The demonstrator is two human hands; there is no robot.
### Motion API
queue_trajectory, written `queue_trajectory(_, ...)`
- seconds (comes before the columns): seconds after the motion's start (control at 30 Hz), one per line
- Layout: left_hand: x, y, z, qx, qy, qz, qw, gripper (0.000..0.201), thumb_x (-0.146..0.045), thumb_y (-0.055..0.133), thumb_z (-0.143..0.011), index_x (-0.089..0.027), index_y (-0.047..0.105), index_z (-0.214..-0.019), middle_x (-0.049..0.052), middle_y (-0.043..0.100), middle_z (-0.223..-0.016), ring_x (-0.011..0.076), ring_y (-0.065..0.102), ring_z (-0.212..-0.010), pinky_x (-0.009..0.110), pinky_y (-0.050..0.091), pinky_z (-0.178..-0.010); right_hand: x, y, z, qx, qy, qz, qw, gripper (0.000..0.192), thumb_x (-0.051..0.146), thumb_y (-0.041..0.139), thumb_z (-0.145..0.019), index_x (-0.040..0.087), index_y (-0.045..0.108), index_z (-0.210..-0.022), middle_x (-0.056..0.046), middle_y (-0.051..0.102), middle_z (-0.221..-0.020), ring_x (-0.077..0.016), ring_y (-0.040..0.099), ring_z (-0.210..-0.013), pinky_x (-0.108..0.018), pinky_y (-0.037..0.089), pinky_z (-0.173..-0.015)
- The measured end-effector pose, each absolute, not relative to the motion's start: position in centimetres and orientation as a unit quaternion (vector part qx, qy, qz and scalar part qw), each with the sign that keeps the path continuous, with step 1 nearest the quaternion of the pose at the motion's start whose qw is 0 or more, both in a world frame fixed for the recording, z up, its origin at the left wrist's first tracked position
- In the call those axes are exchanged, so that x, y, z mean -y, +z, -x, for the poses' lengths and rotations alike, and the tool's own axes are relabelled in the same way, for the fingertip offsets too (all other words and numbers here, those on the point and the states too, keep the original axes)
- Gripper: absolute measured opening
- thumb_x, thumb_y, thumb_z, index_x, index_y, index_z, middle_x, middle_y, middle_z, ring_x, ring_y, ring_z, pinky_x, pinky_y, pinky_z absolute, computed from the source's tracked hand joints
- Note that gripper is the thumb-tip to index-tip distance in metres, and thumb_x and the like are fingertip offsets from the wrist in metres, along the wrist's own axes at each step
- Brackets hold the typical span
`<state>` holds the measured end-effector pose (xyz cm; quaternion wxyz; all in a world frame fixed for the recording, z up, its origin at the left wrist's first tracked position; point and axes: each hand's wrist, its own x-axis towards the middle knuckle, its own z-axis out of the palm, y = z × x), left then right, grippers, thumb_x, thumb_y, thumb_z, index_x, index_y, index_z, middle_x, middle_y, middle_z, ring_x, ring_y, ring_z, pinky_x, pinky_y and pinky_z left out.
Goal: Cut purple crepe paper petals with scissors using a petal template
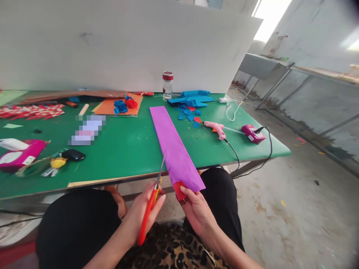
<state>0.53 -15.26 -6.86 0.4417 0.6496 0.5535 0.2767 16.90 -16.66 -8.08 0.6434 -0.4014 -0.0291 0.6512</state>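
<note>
My left hand [143, 213] grips red-handled scissors [153, 195]. Their blades point up and away, and the tips touch the left edge of a long purple crepe-paper strip [174, 144]. The strip lies on the green table [123, 149] and hangs over its near edge. My right hand [198, 211] pinches the strip's near end together with a small red paper piece [178, 189]. Both hands are above my lap, just in front of the table edge.
To the right lie a pink glue gun [215, 129] with a black cord and a pink box [253, 133]. Behind are blue paper scraps [192, 101], a glass bottle [167, 86], an orange sheet [106, 106] with paper flowers and a white board [126, 45]. Keys [57, 163] lie at the left.
</note>
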Motion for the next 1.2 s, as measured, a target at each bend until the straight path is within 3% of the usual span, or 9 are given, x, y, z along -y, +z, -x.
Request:
queue_trajectory(0.13, 14.2, -6.4, -2.9, -0.541, 0.433, -0.508, 0.511, 0.033, -0.045, 0.063, -0.079, -0.019, 0.056, -0.099, 0.005, 0.068, -0.091, 0.0205, 0.067, -0.086, 0.033, 0.052, -0.084, 15.4, -7.4, -15.0, 0.049, 0.666, 0.403, 0.626, 0.030, 0.017, 0.085, -0.054, 0.017, 0.074, -0.081, -0.002, 0.076, -0.081, -0.0154, 0.067, -0.077, -0.026, 0.051, -0.076)
queue_trajectory(0.27, 13.9, -6.3, -4.1, -0.540, 0.511, -0.378, 0.552, 0.039, -0.039, 0.073, -0.067, -0.018, 0.055, -0.094, 0.002, 0.066, -0.080, 0.0189, 0.066, -0.079, 0.031, 0.053, -0.076, 15.3, -7.4, -14.1, 0.061, 0.673, 0.402, 0.618, 0.028, 0.018, 0.086, -0.054, 0.016, 0.074, -0.080, -0.003, 0.076, -0.080, -0.0164, 0.068, -0.076, -0.027, 0.052, -0.078)
queue_trajectory(0.5, 13.9, -6.4, -4.6, -0.530, 0.511, -0.329, 0.592, 0.041, -0.032, 0.076, -0.062, -0.018, 0.055, -0.095, 0.001, 0.069, -0.081, 0.0198, 0.069, -0.078, 0.030, 0.054, -0.072, 16.2, -8.4, -14.1, 0.083, 0.670, 0.382, 0.631, 0.023, 0.020, 0.082, -0.062, 0.019, 0.074, -0.083, -0.002, 0.075, -0.082, -0.0166, 0.067, -0.077, -0.028, 0.051, -0.078)
queue_trajectory(0.8, 13.8, -8.9, -6.0, -0.538, 0.497, -0.382, 0.564, 0.040, -0.029, 0.070, -0.070, -0.017, 0.054, -0.104, 0.005, 0.070, -0.090, 0.0206, 0.069, -0.082, 0.032, 0.055, -0.076, 16.9, -8.0, -15.1, 0.099, 0.662, 0.383, 0.636, 0.019, 0.023, 0.079, -0.068, 0.020, 0.071, -0.085, -0.001, 0.074, -0.085, -0.0169, 0.065, -0.079, -0.028, 0.052, -0.077)
queue_trajectory(0.97, 14.1, -8.6, -6.9, -0.540, 0.488, -0.401, 0.556, 0.034, -0.031, 0.070, -0.070, -0.018, 0.057, -0.099, 0.005, 0.071, -0.089, 0.0213, 0.069, -0.084, 0.033, 0.055, -0.078, 16.7, -7.8, -15.4, 0.106, 0.629, 0.414, 0.649, 0.026, 0.024, 0.080, -0.066, 0.020, 0.070, -0.090, -0.001, 0.074, -0.089, -0.0182, 0.066, -0.079, -0.028, 0.051, -0.075)
queue_trajectory(1.2, 14.3, -8.7, -7.8, -0.554, 0.466, -0.416, 0.550, 0.031, -0.029, 0.067, -0.071, -0.018, 0.058, -0.099, 0.006, 0.072, -0.089, 0.0224, 0.070, -0.082, 0.033, 0.056, -0.077, 16.8, -8.6, -16.0, 0.072, 0.627, 0.408, 0.660, 0.026, 0.023, 0.081, -0.063, 0.018, 0.073, -0.087, 0.000, 0.072, -0.079, -0.0154, 0.063, -0.070, -0.027, 0.051, -0.076)
